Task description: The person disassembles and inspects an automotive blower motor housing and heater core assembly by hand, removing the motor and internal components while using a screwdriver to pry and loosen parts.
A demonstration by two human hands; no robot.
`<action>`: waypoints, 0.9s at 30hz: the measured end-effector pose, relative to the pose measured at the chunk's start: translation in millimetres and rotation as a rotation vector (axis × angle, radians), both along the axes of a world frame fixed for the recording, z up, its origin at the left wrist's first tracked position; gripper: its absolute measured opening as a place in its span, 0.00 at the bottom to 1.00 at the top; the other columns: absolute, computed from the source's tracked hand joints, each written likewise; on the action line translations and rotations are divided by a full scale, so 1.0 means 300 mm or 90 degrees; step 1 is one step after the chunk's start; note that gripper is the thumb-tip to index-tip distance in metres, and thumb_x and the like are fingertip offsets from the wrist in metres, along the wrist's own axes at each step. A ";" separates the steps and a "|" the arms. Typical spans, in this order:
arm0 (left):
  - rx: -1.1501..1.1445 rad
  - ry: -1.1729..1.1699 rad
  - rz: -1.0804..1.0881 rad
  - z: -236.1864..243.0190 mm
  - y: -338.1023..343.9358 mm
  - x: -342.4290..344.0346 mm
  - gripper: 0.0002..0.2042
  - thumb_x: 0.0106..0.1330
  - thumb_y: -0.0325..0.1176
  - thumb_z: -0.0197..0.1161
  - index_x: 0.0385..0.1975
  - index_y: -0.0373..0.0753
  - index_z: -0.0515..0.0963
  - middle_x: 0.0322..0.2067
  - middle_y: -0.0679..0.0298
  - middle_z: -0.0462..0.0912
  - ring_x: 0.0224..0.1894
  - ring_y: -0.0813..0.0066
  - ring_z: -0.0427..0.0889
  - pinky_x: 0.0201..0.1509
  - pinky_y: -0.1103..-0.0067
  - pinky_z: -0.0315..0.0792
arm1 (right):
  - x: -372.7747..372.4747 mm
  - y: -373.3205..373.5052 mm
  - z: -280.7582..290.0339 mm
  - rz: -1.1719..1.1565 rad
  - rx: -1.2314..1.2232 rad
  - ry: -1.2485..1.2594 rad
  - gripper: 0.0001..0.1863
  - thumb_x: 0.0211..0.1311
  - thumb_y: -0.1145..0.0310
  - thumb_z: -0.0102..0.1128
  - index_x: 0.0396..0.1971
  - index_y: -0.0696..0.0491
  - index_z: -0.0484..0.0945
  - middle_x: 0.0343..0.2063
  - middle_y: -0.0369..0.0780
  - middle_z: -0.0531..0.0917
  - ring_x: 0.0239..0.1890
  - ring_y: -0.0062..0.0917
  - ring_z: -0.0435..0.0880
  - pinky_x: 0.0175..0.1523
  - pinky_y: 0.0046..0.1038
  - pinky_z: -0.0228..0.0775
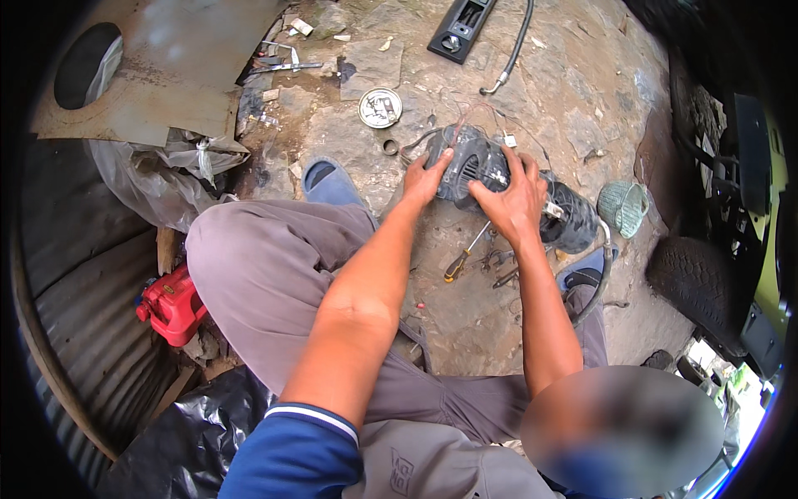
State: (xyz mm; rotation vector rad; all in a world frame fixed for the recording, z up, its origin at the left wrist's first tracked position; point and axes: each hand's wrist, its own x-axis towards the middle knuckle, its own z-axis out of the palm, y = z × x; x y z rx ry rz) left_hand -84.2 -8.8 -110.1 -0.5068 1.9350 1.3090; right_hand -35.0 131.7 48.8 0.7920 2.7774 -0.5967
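Note:
A black, rounded plastic housing (467, 169) with slotted vents and thin wires is held between both hands, just above the stone ground. My left hand (426, 177) grips its left side, thumb on top. On its right side, my right hand (514, 198) has its fingers over the far edge and its thumb on the near face. Right beside that hand is a second black, rounded part (572, 220) with a hose at its side; where the two parts meet is hidden. Nearer to me lie a screwdriver (455, 264) with a yellow and black handle and several small dark tools or parts.
Beyond the hands are a round tin (380, 108), a small metal ring (390, 147), a black panel (461, 29) and a hose (517, 51). A green basket (622, 208) and a tyre (698, 279) stand right. At left are a red can (173, 306) and sheet metal (166, 71).

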 end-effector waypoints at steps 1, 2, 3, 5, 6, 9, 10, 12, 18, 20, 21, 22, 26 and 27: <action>0.003 0.002 0.002 -0.020 -0.002 0.001 0.52 0.54 0.73 0.62 0.64 0.27 0.70 0.64 0.39 0.71 0.69 0.49 0.69 0.72 0.67 0.61 | -0.001 -0.003 0.002 0.004 -0.001 0.001 0.47 0.39 0.45 0.71 0.65 0.46 0.73 0.66 0.48 0.67 0.63 0.52 0.67 0.69 0.48 0.58; 0.007 0.004 0.002 -0.039 -0.005 0.002 0.52 0.54 0.73 0.62 0.64 0.27 0.70 0.64 0.39 0.71 0.69 0.49 0.68 0.72 0.67 0.60 | -0.004 -0.006 0.002 0.008 -0.002 0.001 0.47 0.39 0.44 0.70 0.65 0.46 0.73 0.66 0.49 0.67 0.63 0.52 0.67 0.69 0.48 0.57; 0.015 0.002 -0.006 -0.032 0.010 0.008 0.52 0.54 0.73 0.62 0.64 0.27 0.70 0.64 0.39 0.70 0.69 0.49 0.67 0.72 0.67 0.60 | 0.004 0.002 0.005 0.002 0.002 -0.003 0.47 0.39 0.44 0.70 0.65 0.46 0.73 0.66 0.49 0.67 0.63 0.52 0.67 0.69 0.49 0.57; 0.019 0.008 0.005 -0.023 0.014 0.007 0.54 0.53 0.74 0.62 0.64 0.26 0.69 0.63 0.38 0.71 0.69 0.49 0.69 0.72 0.66 0.60 | -0.013 0.012 -0.007 0.005 -0.018 -0.023 0.48 0.40 0.44 0.70 0.66 0.47 0.72 0.67 0.50 0.66 0.64 0.53 0.66 0.70 0.49 0.57; 0.024 0.011 0.010 -0.015 0.018 0.007 0.54 0.52 0.74 0.62 0.64 0.26 0.69 0.63 0.38 0.71 0.68 0.49 0.69 0.72 0.66 0.61 | -0.016 0.029 -0.010 0.002 -0.021 -0.037 0.48 0.41 0.43 0.70 0.66 0.47 0.72 0.67 0.50 0.66 0.64 0.53 0.66 0.70 0.49 0.56; 0.040 0.012 0.019 -0.063 0.020 -0.005 0.54 0.52 0.73 0.65 0.63 0.24 0.69 0.63 0.37 0.71 0.67 0.50 0.71 0.71 0.67 0.62 | -0.043 0.049 -0.014 0.022 -0.037 -0.070 0.49 0.42 0.41 0.70 0.67 0.48 0.70 0.69 0.52 0.64 0.67 0.56 0.63 0.70 0.51 0.55; 0.057 0.002 0.028 -0.085 0.009 -0.007 0.54 0.52 0.72 0.65 0.63 0.24 0.69 0.62 0.38 0.72 0.67 0.50 0.71 0.71 0.67 0.63 | -0.057 0.051 0.013 0.060 -0.017 -0.103 0.49 0.47 0.39 0.69 0.68 0.50 0.69 0.68 0.55 0.65 0.68 0.55 0.64 0.70 0.48 0.58; 0.073 -0.028 0.045 -0.123 -0.001 -0.028 0.53 0.52 0.72 0.66 0.64 0.24 0.69 0.61 0.39 0.73 0.65 0.51 0.73 0.66 0.67 0.67 | -0.080 0.153 0.041 0.123 -0.160 -0.089 0.48 0.51 0.40 0.68 0.68 0.53 0.68 0.65 0.56 0.68 0.66 0.53 0.68 0.70 0.44 0.61; 0.133 -0.082 0.034 0.005 0.014 -0.052 0.39 0.59 0.67 0.64 0.55 0.35 0.80 0.46 0.56 0.83 0.42 0.65 0.83 0.34 0.66 0.79 | -0.022 0.455 0.109 0.322 -0.075 -0.131 0.42 0.53 0.49 0.72 0.64 0.57 0.70 0.58 0.54 0.78 0.61 0.47 0.76 0.68 0.39 0.65; 0.141 -0.091 0.034 0.012 0.023 -0.050 0.38 0.58 0.67 0.65 0.56 0.37 0.79 0.48 0.58 0.82 0.43 0.65 0.82 0.38 0.66 0.79 | -0.004 0.459 0.078 0.357 -0.063 -0.203 0.40 0.51 0.51 0.74 0.61 0.57 0.72 0.57 0.53 0.79 0.60 0.46 0.77 0.66 0.41 0.66; 0.146 -0.098 0.035 0.007 0.026 -0.066 0.38 0.58 0.67 0.65 0.57 0.38 0.79 0.48 0.59 0.82 0.44 0.65 0.82 0.40 0.66 0.79 | -0.002 0.440 0.072 0.368 -0.030 -0.244 0.38 0.52 0.52 0.74 0.59 0.56 0.74 0.55 0.51 0.80 0.59 0.45 0.78 0.65 0.42 0.67; 0.147 -0.101 0.034 0.000 0.014 -0.073 0.39 0.58 0.67 0.66 0.58 0.39 0.78 0.49 0.60 0.82 0.44 0.66 0.82 0.43 0.64 0.78 | -0.012 0.401 0.057 0.385 -0.002 -0.284 0.35 0.52 0.52 0.73 0.58 0.56 0.76 0.54 0.50 0.82 0.58 0.44 0.79 0.64 0.44 0.68; 0.131 -0.106 0.024 -0.020 0.004 -0.083 0.34 0.60 0.63 0.64 0.56 0.40 0.78 0.49 0.61 0.81 0.46 0.65 0.83 0.48 0.61 0.79 | -0.009 0.343 0.023 0.404 0.020 -0.335 0.24 0.53 0.52 0.71 0.45 0.54 0.84 0.47 0.46 0.86 0.52 0.42 0.84 0.59 0.45 0.74; 0.125 -0.108 0.019 -0.026 0.009 -0.089 0.30 0.63 0.60 0.62 0.54 0.41 0.78 0.48 0.61 0.81 0.46 0.65 0.83 0.49 0.60 0.80 | -0.004 0.347 0.009 0.390 0.018 -0.313 0.23 0.54 0.52 0.70 0.43 0.54 0.85 0.45 0.46 0.87 0.51 0.42 0.85 0.57 0.44 0.75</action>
